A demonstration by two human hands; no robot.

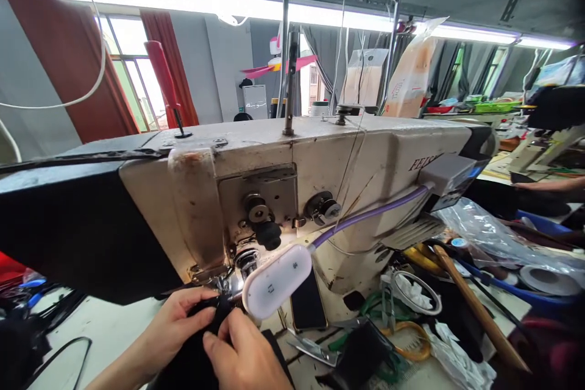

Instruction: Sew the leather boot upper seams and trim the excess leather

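Observation:
My left hand (176,323) and my right hand (244,350) both pinch a piece of black fabric (194,362) at the bottom of the view. They hold it right under the needle area (231,283) of a worn white sewing machine (320,170). The fingers of each hand are closed on the cloth, thumbs on top. A small white lamp (276,280) on a purple gooseneck hangs just above my right hand. The needle itself is hidden behind the lamp and my fingers.
A phone (307,304) leans against the machine base. Right of it lie scissors (315,350), a wooden stick (479,308), tape rolls (546,280), plastic wrap and scraps. Another person's arm (553,184) shows at far right. Black cords (64,356) lie at left.

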